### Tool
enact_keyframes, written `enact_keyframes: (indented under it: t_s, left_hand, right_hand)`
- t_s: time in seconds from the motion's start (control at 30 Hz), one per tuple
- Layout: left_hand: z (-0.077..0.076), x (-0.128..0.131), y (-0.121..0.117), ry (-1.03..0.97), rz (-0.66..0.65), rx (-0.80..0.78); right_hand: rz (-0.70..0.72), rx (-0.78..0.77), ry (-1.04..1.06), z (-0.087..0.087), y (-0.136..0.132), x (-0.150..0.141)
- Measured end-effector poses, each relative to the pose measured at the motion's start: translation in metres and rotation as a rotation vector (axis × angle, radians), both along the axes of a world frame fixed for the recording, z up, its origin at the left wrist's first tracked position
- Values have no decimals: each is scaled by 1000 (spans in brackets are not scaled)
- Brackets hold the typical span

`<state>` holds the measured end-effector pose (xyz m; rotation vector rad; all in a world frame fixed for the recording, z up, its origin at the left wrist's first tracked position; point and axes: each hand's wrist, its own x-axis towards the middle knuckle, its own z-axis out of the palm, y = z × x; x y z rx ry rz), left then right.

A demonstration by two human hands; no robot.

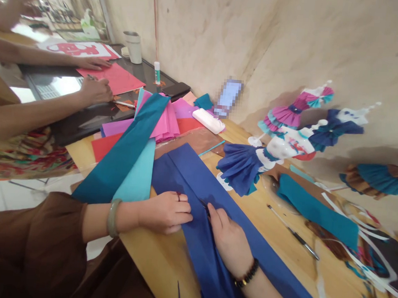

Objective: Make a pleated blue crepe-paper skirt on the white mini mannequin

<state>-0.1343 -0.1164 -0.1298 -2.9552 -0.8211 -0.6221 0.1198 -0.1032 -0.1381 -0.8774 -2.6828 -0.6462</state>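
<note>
A long folded blue crepe-paper sheet lies slantwise across the table, with a slit running down its length toward me. My left hand has its fingers curled on the sheet's near edge, pinching it. My right hand lies over the sheet and closes round dark scissors; only a thin blade and a bit of black show at the slit, the rest is hidden under the palm. Below the right hand the cut part hangs apart in folds.
Teal and light-blue sheets lie left. Small dress figures stand against the wall, near a pen and scraps. A phone leans behind a white case. A co-worker's hand works on red paper.
</note>
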Motion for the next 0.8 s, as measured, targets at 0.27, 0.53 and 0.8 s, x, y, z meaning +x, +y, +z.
enact_keyframes:
  t_s: [0.27,0.53,0.8]
  left_hand:
    - [2,1,0,-19,-14,6]
    - [2,1,-1,-2,-5,15]
    - [4,2,0,1,-7,26]
  right_hand:
    - [46,-17,-3,1,3,-1]
    - [58,-8,13,3,4,-3]
    - [49,14,4,4,8,-8]
